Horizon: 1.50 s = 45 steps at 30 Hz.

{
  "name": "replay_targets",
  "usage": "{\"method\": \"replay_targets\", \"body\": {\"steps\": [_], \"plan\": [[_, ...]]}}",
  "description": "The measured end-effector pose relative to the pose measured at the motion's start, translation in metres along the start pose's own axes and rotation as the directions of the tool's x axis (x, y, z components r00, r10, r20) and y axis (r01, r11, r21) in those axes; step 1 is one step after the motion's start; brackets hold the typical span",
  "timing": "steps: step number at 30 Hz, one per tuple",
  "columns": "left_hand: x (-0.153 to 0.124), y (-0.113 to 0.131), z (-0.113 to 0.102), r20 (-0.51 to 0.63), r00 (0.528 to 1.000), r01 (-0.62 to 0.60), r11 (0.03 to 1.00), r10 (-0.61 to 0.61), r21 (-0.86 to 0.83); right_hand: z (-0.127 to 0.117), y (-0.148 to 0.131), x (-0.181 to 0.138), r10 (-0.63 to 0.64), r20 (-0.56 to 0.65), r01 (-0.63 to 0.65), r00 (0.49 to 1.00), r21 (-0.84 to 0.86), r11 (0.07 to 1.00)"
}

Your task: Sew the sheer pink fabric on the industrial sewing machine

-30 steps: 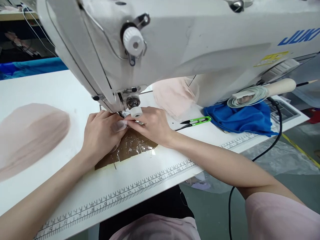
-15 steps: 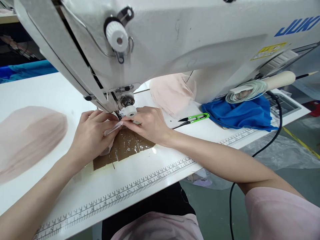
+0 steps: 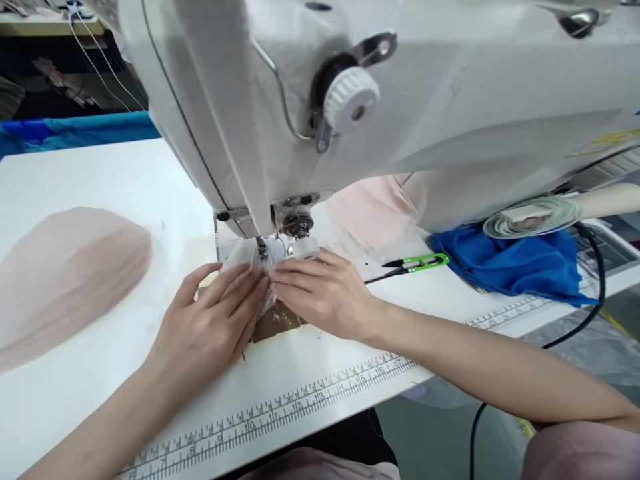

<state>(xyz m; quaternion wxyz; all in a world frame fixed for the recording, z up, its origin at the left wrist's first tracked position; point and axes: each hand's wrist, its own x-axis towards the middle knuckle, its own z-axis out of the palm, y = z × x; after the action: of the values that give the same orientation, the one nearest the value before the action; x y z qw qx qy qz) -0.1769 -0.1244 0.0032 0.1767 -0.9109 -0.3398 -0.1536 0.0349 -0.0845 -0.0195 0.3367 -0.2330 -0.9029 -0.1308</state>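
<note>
My left hand [image 3: 213,327] lies with its fingers stretched and apart on a sheer pale piece of fabric [image 3: 243,253], left of the presser foot [image 3: 262,248]. From the right, my right hand [image 3: 327,293] rests its outstretched fingers on the same fabric, fingertips close to the left ones; its thumb is hidden. Part of the fabric passes beneath the foot of the sewing machine [image 3: 450,87]. Under both hands shows a brown, shiny taped patch [image 3: 277,323] on the white table [image 3: 165,373].
A sheer pink fabric piece [image 3: 75,267] lies at left, and more pink fabric [image 3: 370,213] behind the needle area. Green thread snips [image 3: 423,263] and blue cloth [image 3: 510,257] are at right. A printed ruler [image 3: 280,417] follows the front edge.
Both hands were pinching the sheer fabric just before the foot; now their fingers are stretched out over it. The left hand's fingers have spread. The view has shifted, with the machine head appearing larger.
</note>
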Motion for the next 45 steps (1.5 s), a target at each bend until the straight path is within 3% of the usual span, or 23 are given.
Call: {"method": "replay_targets", "body": {"steps": [45], "plan": [[-0.0014, -0.0052, 0.005, -0.004, 0.999, 0.038, 0.998, -0.039, -0.043, 0.0076, 0.0022, 0.0023, 0.056, 0.007, -0.056, 0.998, 0.025, 0.998]]}}
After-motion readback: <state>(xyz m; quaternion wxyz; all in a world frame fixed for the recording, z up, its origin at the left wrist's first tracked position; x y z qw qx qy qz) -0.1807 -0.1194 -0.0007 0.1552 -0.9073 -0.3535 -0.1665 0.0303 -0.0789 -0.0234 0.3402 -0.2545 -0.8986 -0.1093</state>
